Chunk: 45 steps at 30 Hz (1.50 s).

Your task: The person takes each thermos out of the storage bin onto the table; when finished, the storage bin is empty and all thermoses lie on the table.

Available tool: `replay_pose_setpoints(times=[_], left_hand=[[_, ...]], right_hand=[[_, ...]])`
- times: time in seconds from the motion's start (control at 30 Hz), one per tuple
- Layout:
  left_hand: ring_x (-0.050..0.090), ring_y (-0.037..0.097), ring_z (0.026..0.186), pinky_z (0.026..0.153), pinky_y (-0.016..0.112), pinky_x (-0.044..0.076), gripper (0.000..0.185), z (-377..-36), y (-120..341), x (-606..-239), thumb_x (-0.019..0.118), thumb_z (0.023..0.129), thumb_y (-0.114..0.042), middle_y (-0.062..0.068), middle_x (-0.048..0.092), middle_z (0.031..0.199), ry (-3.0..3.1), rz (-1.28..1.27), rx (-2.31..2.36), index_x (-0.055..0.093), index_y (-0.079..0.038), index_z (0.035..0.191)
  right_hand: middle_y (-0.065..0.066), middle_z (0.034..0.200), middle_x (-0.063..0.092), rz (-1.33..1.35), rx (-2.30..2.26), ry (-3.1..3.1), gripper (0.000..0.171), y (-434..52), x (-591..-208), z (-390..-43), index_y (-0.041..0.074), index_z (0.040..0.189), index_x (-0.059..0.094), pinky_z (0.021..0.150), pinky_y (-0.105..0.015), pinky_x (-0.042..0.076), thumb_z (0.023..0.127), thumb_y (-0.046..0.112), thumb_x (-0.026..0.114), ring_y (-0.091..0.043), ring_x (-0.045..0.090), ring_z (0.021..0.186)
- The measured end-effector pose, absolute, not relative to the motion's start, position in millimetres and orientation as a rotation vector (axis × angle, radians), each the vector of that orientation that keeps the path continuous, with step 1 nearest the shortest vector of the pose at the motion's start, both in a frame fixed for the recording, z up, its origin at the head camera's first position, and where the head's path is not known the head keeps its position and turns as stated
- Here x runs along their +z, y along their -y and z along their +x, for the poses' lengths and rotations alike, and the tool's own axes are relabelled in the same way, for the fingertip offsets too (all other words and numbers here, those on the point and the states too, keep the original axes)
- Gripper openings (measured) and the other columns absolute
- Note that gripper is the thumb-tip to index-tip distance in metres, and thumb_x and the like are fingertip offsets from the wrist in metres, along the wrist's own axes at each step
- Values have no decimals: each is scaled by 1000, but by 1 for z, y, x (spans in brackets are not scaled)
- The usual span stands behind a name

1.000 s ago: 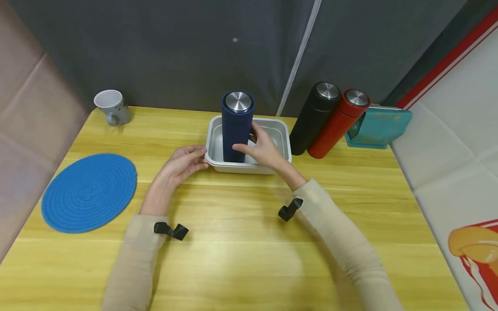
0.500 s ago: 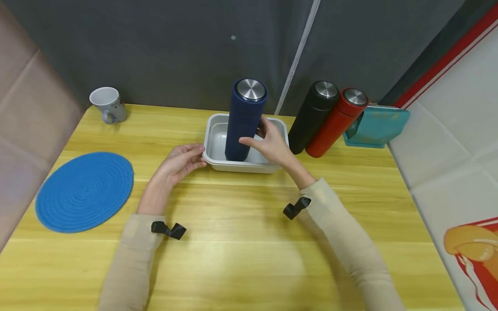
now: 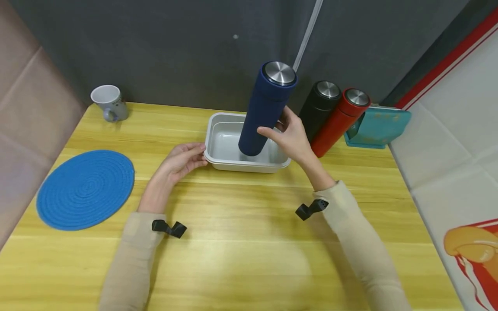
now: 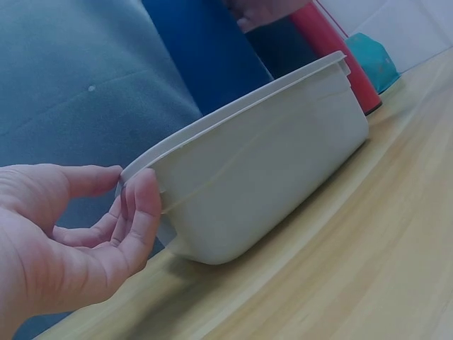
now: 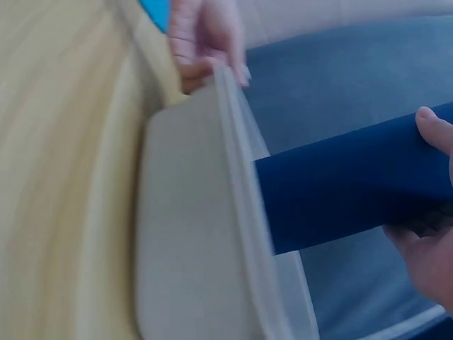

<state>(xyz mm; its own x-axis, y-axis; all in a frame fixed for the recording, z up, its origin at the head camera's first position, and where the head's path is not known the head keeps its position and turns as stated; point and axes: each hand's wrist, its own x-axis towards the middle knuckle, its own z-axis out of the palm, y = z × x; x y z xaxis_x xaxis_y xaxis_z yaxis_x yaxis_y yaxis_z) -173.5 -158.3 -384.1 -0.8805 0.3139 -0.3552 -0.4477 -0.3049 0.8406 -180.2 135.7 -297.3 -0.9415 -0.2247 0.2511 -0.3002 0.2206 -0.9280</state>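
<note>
**Navy flask lifted, base just above the container**

Head view: my right hand (image 3: pixel 292 137) has fingers and thumb wrapped round the lower body of the navy flask (image 3: pixel 264 110). Flask is tilted, steel cap toward the back right, base hanging just above the floor of the grey plastic container (image 3: pixel 218 134). My left hand (image 3: pixel 180 160) rests at the container's left rim, fingers loosely bent against the edge. My read: the flask is off the container floor but not past the rim, nothing set down. The container sits mid-table toward the back edge. The black flask (image 3: pixel 318 108) and red flask (image 3: pixel 337 121) lean just right of my hand, with a teal item (image 3: pixel 379 127) beyond them. Those two crowd any move to the right. A blue round mat (image 3: pixel 86 188) sits near the left edge and a white mug (image 3: pixel 109 103) at the back left corner.

Left wrist view: fingertips (image 4: pixel 141 205) and thumb touch the container (image 4: pixel 262 191) at its rim corner, a light steadying hold. Navy flask (image 4: pixel 202 53) rises behind the wall.

Right wrist view: the flask (image 5: pixel 340 188) crosses above the container rim (image 5: pixel 244 205).
</note>
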Motion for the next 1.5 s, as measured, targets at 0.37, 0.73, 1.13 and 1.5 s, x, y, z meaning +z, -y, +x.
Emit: replay_pose_setpoints(times=[0.37, 0.73, 1.13, 1.5], left_hand=[[59, 14, 76, 73, 22, 56, 28, -173, 160, -385, 55, 99, -8, 7, 60, 89, -1490, -187, 2207, 48, 7, 121], [59, 14, 77, 74, 22, 56, 34, -170, 165, -385, 55, 99, -7, 10, 59, 94, -1509, -166, 2187, 45, 11, 126], [58, 13, 78, 73, 21, 56, 29, -172, 166, -386, 53, 99, -7, 8, 59, 92, -1478, -170, 2192, 44, 8, 123], [58, 14, 78, 73, 21, 56, 35, -171, 165, -386, 54, 99, -7, 9, 59, 93, -1458, -179, 2196, 41, 10, 127]], right_hand=[[-13, 127, 59, 460, 1780, 2400, 60, -168, -280, -169, 4, 136, 49, 102, -32, 47, 84, 12, 77, -22, 59, 113], [-6, 114, 64, 355, 1825, 2294, 52, -205, -278, -150, 4, 128, 56, 94, -25, 51, 82, 10, 78, -18, 63, 103], [-3, 104, 65, 325, 1766, 2316, 43, -266, -288, -138, 7, 123, 60, 73, -17, 52, 83, -1, 74, -14, 63, 88], [3, 100, 65, 156, 1652, 2407, 43, -327, -313, -126, 10, 122, 59, 71, -12, 51, 84, -3, 72, -8, 61, 86]])
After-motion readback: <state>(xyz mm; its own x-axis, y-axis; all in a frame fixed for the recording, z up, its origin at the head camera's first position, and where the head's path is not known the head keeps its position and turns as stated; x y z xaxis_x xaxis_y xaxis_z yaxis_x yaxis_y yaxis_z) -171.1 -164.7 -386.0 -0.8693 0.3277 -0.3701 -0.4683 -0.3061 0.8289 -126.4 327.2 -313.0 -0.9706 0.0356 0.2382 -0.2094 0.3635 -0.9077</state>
